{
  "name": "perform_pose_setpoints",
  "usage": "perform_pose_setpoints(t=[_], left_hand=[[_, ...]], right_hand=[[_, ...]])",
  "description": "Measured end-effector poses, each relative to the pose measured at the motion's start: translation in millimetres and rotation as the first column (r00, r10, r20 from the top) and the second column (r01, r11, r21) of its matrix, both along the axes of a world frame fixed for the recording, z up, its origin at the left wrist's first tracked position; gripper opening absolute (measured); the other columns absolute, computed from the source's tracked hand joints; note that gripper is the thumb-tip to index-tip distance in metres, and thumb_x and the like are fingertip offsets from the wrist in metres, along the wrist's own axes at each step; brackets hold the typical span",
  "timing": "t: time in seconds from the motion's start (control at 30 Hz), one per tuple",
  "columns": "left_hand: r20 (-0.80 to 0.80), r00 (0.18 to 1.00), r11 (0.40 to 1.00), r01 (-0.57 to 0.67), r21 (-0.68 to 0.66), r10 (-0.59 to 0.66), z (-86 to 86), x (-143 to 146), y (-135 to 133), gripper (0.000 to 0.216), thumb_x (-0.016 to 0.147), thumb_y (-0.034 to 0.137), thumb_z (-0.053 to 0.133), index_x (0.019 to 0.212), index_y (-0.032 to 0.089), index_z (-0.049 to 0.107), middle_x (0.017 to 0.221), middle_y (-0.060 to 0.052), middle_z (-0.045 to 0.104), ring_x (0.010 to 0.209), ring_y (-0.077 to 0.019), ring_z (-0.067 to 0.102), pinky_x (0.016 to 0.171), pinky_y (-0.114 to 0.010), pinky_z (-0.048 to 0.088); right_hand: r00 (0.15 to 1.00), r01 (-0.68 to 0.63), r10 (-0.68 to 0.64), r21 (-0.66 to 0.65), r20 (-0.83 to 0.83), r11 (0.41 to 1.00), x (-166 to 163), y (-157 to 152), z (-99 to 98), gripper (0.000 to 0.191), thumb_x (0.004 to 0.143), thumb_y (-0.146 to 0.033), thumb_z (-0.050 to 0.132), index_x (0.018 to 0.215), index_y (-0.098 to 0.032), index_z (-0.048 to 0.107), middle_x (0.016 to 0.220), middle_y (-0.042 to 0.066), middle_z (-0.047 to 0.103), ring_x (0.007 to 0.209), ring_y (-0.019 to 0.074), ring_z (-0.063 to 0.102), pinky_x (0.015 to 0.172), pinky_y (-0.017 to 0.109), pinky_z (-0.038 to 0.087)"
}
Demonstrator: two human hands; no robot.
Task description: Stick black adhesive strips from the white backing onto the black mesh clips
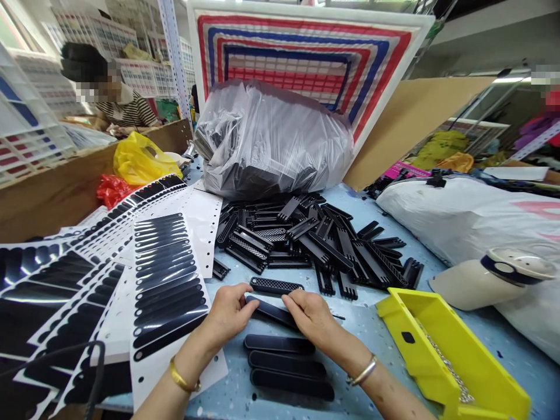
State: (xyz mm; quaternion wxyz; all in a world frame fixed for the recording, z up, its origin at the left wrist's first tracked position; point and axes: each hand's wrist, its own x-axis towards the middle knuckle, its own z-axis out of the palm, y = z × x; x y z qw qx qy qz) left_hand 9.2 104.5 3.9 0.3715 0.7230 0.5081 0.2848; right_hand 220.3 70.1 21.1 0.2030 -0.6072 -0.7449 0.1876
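Observation:
My left hand and my right hand both grip one long black plastic strip just above the table, one hand at each end. Below it lie three finished black strips in a row. A single grid-patterned black piece rests just beyond my fingers. A white sheet of black oval stickers lies by my left wrist.
A heap of black plastic parts fills the table's middle, with a grey plastic bag of more behind it. More sticker sheets fan out at left. A yellow tray sits at right. Another person sits far left.

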Motion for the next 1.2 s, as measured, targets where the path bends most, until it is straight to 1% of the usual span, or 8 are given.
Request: perform_pose_setpoints(t=[0.1,0.17,0.4,0.53,0.7,0.83,0.97,1.2], left_hand=[[-0.061,0.997,0.999,0.043,0.017,-0.042,1.2,0.8,-1.4,0.021,0.082,0.031,0.057,0.08,0.017,0.073,0.054,0.002,0.053,0.05,-0.0141,0.046,0.052,-0.024,0.032],[-0.094,0.994,0.998,0.053,0.017,-0.051,2.2,1.0,-1.1,0.021,0.081,0.03,0.057,0.073,0.018,0.072,0.053,0.002,0.052,0.051,-0.014,0.045,0.052,-0.024,0.031],[-0.039,0.999,0.997,0.017,-0.076,-0.02,1.5,0.8,2.7,0.019,0.078,0.033,0.062,0.076,0.018,0.074,0.05,0.004,0.051,0.051,-0.0143,0.046,0.052,-0.024,0.031],[-0.037,0.999,0.998,0.0,-0.059,-0.002,0.4,0.5,3.5,0.026,0.081,0.036,0.059,0.068,0.018,0.073,0.049,0.003,0.052,0.052,-0.0141,0.046,0.052,-0.025,0.031],[-0.041,0.998,0.999,0.036,-0.014,-0.037,0.1,-1.8,3.7,0.03,0.082,0.034,0.054,0.062,0.017,0.07,0.053,0.001,0.059,0.054,-0.0142,0.049,0.055,-0.025,0.033],[-0.018,0.999,0.997,0.05,-0.053,-0.051,2.7,-4.3,2.7,0.031,0.082,0.036,0.053,0.06,0.019,0.068,0.051,0.002,0.058,0.054,-0.0146,0.052,0.053,-0.024,0.036],[0.006,0.999,0.994,0.051,-0.097,-0.051,5.8,-4.5,2.0,0.031,0.08,0.038,0.053,0.057,0.02,0.064,0.049,0.003,0.053,0.053,-0.0145,0.052,0.049,-0.022,0.035],[0.045,0.993,0.983,0.118,-0.144,-0.112,8.9,-5.5,4.6,0.034,0.079,0.043,0.051,0.055,0.02,0.059,0.049,0.003,0.048,0.05,-0.0134,0.05,0.047,-0.022,0.036]], right_hand=[[0.999,-0.024,0.024,-0.012,-0.035,1.0,-8.0,3.2,-4.6,0.023,0.089,-0.031,0.059,0.07,-0.02,0.066,0.071,0.003,0.068,0.067,0.0169,0.062,0.063,0.027,0.044],[0.998,-0.042,0.041,-0.019,-0.049,0.999,-11.9,6.7,-9.5,0.023,0.085,-0.028,0.064,0.064,-0.02,0.064,0.066,0.001,0.066,0.065,0.0155,0.061,0.061,0.026,0.043],[0.998,-0.057,0.058,0.027,-0.023,0.998,-9.7,11.7,-18.5,0.042,0.095,-0.031,0.047,0.055,-0.021,0.049,0.06,0.001,0.058,0.057,0.0144,0.051,0.057,0.028,0.038],[0.997,-0.083,0.082,0.033,0.014,0.996,-16.1,9.7,-12.3,0.042,0.099,-0.033,0.041,0.063,-0.02,0.058,0.064,0.003,0.062,0.059,0.0153,0.054,0.06,0.029,0.04],[0.995,-0.089,0.088,0.02,0.049,0.996,-33.1,14.5,-6.7,0.024,0.091,-0.033,0.06,0.072,-0.02,0.067,0.075,0.004,0.067,0.07,0.0171,0.059,0.065,0.028,0.039],[0.997,-0.044,0.044,-0.001,0.063,0.999,-5.5,9.8,-6.8,0.025,0.088,-0.032,0.062,0.066,-0.021,0.066,0.071,0.003,0.064,0.067,0.0169,0.058,0.063,0.028,0.038],[0.997,0.052,-0.051,-0.016,0.057,0.999,35.9,-10.6,-9.8,0.037,0.091,-0.037,0.053,0.058,-0.02,0.058,0.061,0.002,0.06,0.059,0.0162,0.053,0.057,0.028,0.037],[0.995,0.098,-0.098,-0.024,0.004,0.995,45.6,-17.9,-8.8,0.041,0.091,-0.029,0.043,0.051,-0.022,0.046,0.049,-0.002,0.052,0.05,0.0135,0.048,0.05,0.026,0.035]])
